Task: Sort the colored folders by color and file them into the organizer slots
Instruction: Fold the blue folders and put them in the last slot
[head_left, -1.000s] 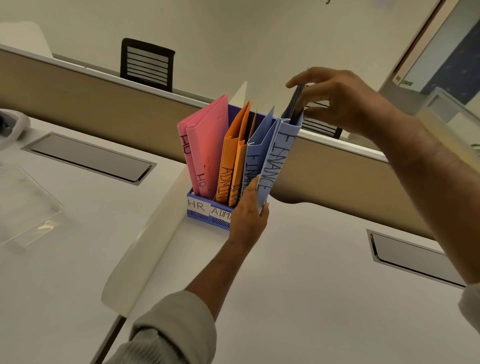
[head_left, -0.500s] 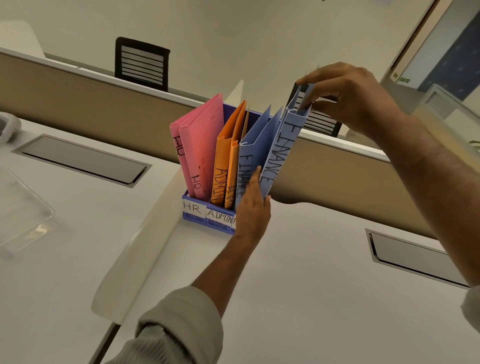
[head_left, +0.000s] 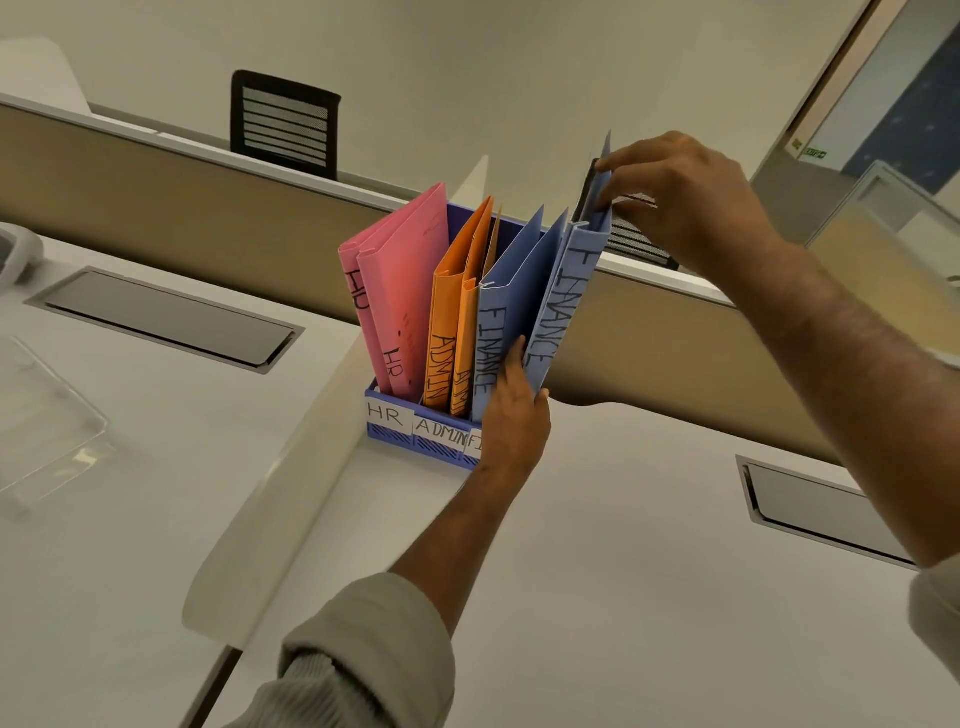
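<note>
Folders fill the blue organizer (head_left: 415, 441) at the centre of the frame, on the white desk (head_left: 597, 597) that takes up the lower half. Behind it, a beige partition (head_left: 156, 208) crosses the upper half. 2 pink HR folders (head_left: 405, 291) stand leftmost, 2 orange ADMIN folders (head_left: 452, 332) stand beside them, and 1 blue FINANCE folder (head_left: 493, 322) is seated right of those. The last FINANCE folder (head_left: 566, 306) leans right, its lower end not yet down in the slot. The right hand (head_left: 691, 208), upper right, pinches this folder's top edge. The left hand (head_left: 514, 415), at centre, has its fingers curled against the folder's lower edge, over the front label. To finish well, the lower corner should probably be steered inside the slot wall before the top is pushed down, with the folder brought upright. Compared with 0.5 s ago, the right hand sits a little higher on the top edge and the folder stands slightly steeper.
</note>
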